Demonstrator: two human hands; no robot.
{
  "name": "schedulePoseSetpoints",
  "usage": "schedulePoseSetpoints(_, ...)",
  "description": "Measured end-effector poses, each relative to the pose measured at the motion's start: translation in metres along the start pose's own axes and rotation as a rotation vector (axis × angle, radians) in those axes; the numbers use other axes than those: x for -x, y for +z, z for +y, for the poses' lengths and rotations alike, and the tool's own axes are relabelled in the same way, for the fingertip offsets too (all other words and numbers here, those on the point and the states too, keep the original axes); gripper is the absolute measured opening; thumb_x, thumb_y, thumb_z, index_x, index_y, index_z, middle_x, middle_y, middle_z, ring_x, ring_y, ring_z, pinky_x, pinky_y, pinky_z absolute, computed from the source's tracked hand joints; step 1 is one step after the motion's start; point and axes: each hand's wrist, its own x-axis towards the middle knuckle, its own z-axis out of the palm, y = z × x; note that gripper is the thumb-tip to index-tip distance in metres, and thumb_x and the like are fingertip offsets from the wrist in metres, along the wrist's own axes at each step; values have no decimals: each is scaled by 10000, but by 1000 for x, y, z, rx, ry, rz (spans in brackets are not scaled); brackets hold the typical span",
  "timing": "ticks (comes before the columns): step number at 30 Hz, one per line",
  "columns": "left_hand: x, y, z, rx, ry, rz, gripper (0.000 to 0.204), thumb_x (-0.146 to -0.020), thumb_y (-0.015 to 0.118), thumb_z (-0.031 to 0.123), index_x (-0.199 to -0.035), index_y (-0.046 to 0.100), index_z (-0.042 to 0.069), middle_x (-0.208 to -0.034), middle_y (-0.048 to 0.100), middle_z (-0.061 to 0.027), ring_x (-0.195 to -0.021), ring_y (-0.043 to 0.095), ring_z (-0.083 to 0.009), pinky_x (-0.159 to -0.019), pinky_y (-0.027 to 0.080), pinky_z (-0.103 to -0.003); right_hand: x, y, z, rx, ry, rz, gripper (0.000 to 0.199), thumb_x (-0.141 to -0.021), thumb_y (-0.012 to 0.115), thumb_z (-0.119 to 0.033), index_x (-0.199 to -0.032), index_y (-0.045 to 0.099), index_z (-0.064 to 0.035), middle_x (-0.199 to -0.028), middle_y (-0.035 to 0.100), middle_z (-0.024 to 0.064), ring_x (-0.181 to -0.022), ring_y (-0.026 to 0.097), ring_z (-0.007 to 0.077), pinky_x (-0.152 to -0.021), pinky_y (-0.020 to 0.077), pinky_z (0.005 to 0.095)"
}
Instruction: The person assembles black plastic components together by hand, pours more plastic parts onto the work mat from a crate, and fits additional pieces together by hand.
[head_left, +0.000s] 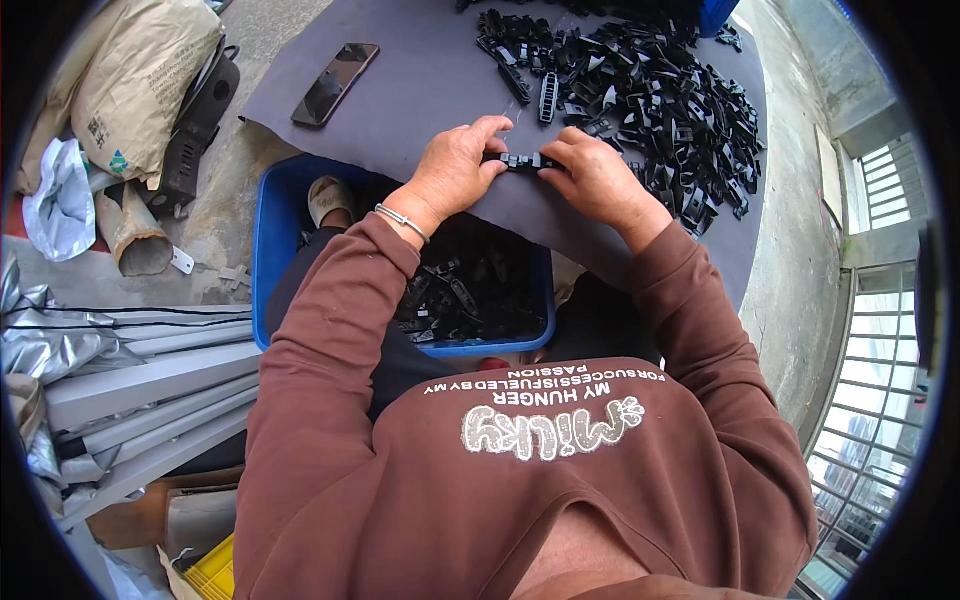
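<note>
Between my two hands, at the near edge of the grey table, is a narrow black plastic part (pixel 522 162). My left hand (pixel 462 165) pinches its left end between thumb and fingers, a metal bangle on the wrist. At the other end, the fingers and thumb of my right hand (pixel 592 178) close on the same part. Fingers cover both ends, so only the middle shows. Just beyond my hands lies a loose slotted black piece (pixel 548 97). A large heap of small black plastic parts (pixel 660 110) spreads to the right, close to my right hand.
A dark phone (pixel 336 85) lies on the table (pixel 420 60) at the left. Below the near edge stands a blue bin (pixel 262 250) with black parts inside. Paper sacks (pixel 145 80), a cardboard tube (pixel 135 235) and grey metal poles (pixel 170 370) crowd the floor at left.
</note>
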Motion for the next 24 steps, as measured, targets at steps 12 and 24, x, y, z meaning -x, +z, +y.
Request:
schedulePoseSetpoints(12,-6,-9,-6,83,25,-155,387,-771,737,92,-1135,609,65,-957,697,-118,-910,672,-273,-806,534,-356,-17,12,-8,-4,-54,-184,213,-839,675,-223,-930,641,-33,-897,591,154,-793,609,350,-704,507,425)
schedulePoseSetpoints(24,-54,47,7,-389,248,230,313,-811,691,163,-1111,635,93,-1013,642,-82,-938,642,-275,-815,527,-382,17,-3,19,500,275,56,237,-884,632,-178,-1104,613,-90,-916,603,148,-765,636,348,-642,528,420)
